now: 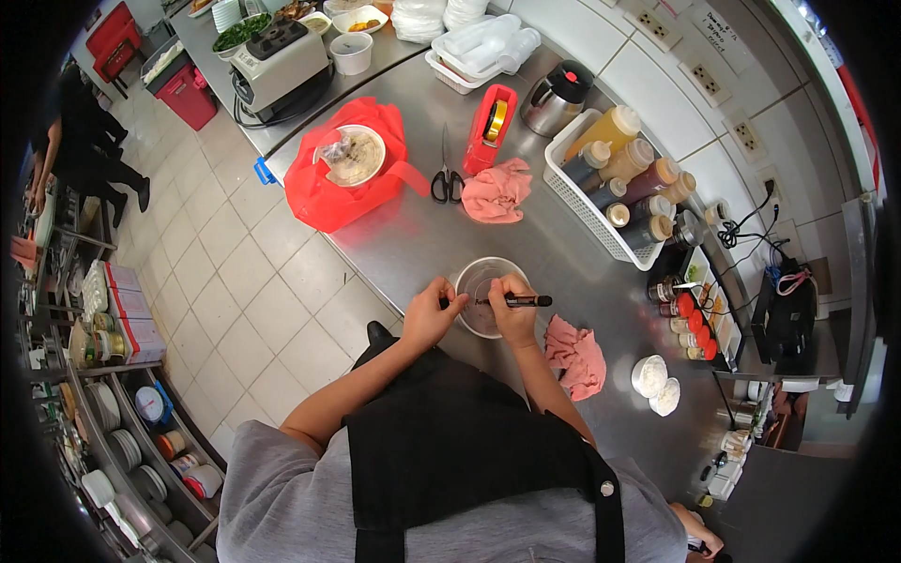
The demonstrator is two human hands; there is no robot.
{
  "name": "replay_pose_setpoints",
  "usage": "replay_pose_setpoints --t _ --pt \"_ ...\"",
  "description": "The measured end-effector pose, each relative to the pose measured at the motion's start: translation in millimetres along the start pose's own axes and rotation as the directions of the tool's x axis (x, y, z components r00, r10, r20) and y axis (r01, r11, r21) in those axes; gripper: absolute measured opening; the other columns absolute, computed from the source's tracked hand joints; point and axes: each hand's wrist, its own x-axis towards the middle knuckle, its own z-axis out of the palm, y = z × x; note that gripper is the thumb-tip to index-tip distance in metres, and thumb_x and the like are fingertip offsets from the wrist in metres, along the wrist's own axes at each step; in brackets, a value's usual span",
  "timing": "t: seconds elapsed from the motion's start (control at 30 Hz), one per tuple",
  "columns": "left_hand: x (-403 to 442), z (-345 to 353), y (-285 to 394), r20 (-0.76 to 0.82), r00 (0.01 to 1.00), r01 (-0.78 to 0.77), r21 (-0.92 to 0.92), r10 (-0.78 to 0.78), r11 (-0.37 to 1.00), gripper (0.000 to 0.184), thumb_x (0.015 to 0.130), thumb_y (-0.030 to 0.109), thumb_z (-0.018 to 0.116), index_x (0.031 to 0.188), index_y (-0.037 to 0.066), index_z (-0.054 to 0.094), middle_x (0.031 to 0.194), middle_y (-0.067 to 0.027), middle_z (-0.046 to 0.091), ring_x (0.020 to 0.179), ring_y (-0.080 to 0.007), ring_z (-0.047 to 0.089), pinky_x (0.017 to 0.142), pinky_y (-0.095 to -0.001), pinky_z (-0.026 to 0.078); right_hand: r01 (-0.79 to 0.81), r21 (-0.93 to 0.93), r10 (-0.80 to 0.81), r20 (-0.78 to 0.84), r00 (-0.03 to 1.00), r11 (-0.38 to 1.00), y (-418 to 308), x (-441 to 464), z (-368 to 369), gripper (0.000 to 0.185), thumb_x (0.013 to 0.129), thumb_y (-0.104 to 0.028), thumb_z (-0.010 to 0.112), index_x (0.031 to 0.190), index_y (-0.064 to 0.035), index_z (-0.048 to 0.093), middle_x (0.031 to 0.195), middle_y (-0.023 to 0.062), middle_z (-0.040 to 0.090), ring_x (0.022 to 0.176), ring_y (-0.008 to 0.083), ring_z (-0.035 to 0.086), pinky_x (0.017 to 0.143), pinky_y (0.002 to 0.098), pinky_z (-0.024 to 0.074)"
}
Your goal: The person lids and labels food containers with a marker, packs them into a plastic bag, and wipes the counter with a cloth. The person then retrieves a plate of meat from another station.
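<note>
Over a round white-rimmed container (479, 326) on the steel counter, my right hand (513, 310) is closed round a black marker (528, 301), its body sticking out to the right. My left hand (435, 311) is at the container's left side, fingers pinched near the marker's tip; what they hold, if anything, is too small to name. A crumpled pink cloth (575, 357) lies right of my right hand. Farther up are another pink cloth (497, 191), black-handled scissors (447, 184) and a red tape dispenser (489, 128).
A red plastic bag (305, 192) surrounds a filled tub at the counter's left edge. A white basket (597, 223) of sauce bottles and a steel jug (556, 98) stand by the wall. Two small white cups (649, 376) sit at right. Another person (84, 150) stands far left.
</note>
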Motion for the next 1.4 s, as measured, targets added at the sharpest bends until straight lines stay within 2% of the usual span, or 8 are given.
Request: replay_pose_setpoints --t 0.07,0.27,0.37,0.67,1.0,1.07,1.17,1.4 --pt "-0.3 -0.5 1.1 0.001 1.000 0.000 0.000 0.000 1.000 0.031 0.081 0.030 0.070 0.078 0.005 0.052 0.064 -0.0082 0.057 0.056 -0.0221 0.055 0.054 -0.0363 0.042 0.047 0.015 -0.047 -0.003 0.999 0.999 -1.8 1.2 0.8 0.029 0.083 -0.004 0.062 0.063 -0.0033 0.041 0.061 0.0060 0.044 0.055 0.0176 0.042 0.054 0.0319 0.0366" --pt "0.5 1.0 -2.4 -0.004 1.000 -0.010 -0.011 0.010 1.000 0.030 0.081 0.030 0.070 0.078 0.005 0.053 0.065 -0.0082 0.058 0.056 -0.0218 0.055 0.055 -0.0358 0.043 0.009 0.049 -0.004 -0.102 0.995 0.999 1.5 -1.3 1.6 0.029 0.082 -0.003 0.061 0.063 -0.0033 0.040 0.060 0.0057 0.042 0.055 0.0177 0.040 0.054 0.0317 0.0356" --pt "-0.1 0.9 -1.3 -0.005 1.000 -0.007 -0.012 0.007 1.000 0.030 0.081 0.030 0.070 0.078 0.005 0.053 0.065 -0.0081 0.059 0.056 -0.0218 0.055 0.055 -0.0356 0.043 0.052 -0.015 -0.053 -0.065 0.997 0.999 -0.5 -0.3 0.7 0.028 0.082 -0.003 0.061 0.063 -0.0033 0.040 0.060 0.0064 0.042 0.055 0.0183 0.040 0.054 0.0323 0.0356" --pt "0.3 -1.3 3.4 -0.010 1.000 0.000 0.021 0.000 1.000 0.031 0.081 0.030 0.070 0.078 0.005 0.052 0.065 -0.0083 0.059 0.057 -0.0224 0.055 0.055 -0.0358 0.043 0.038 0.004 -0.038 -0.017 0.999 0.999 1.0 0.3 1.6 0.028 0.082 -0.003 0.062 0.063 -0.0032 0.040 0.059 0.0066 0.041 0.055 0.0190 0.041 0.054 0.0331 0.0358" --pt "-0.1 -2.2 4.9 -0.011 1.000 -0.002 0.017 0.002 1.000 0.031 0.081 0.031 0.070 0.078 0.005 0.052 0.065 -0.0083 0.059 0.056 -0.0228 0.056 0.055 -0.0365 0.043 0.044 0.012 -0.044 -0.042 0.998 0.999 8.7 -1.7 1.3 0.029 0.080 -0.001 0.061 0.063 -0.0035 0.038 0.060 0.0072 0.041 0.055 0.0194 0.041 0.054 0.0330 0.0359" --pt "0.3 -1.8 3.8 -0.010 1.000 -0.002 0.014 0.002 1.000 0.031 0.081 0.031 0.070 0.078 0.005 0.052 0.064 -0.0082 0.059 0.056 -0.0228 0.056 0.054 -0.0365 0.043 0.040 0.027 -0.035 -0.161 0.986 0.999 9.8 -2.8 3.4 0.029 0.080 -0.001 0.061 0.063 -0.0035 0.038 0.060 0.0077 0.040 0.055 0.0203 0.041 0.054 0.0340 0.0359" --pt "0.7 -1.1 2.1 -0.012 1.000 -0.011 0.028 0.012 1.000 0.031 0.081 0.031 0.070 0.077 0.005 0.052 0.065 -0.0083 0.059 0.056 -0.0230 0.056 0.055 -0.0367 0.043 0.092 -0.069 -0.102 -0.159 0.982 0.993 6.6 -1.6 3.8 0.028 0.080 -0.002 0.061 0.063 -0.0032 0.038 0.060 0.0085 0.040 0.055 0.0213 0.040 0.054 0.0353 0.0355" --pt "0.3 -1.9 3.6 -0.007 1.000 0.000 0.029 0.000 1.000 0.032 0.080 0.031 0.070 0.077 0.005 0.052 0.065 -0.0086 0.059 0.057 -0.0237 0.057 0.056 -0.0367 0.044 0.047 -0.068 -0.052 -0.082 0.995 0.997 4.8 -0.9 1.7 0.029 0.081 -0.003 0.060 0.063 -0.0028 0.038 0.060 0.0090 0.039 0.055 0.0217 0.040 0.054 0.0352 0.0346"
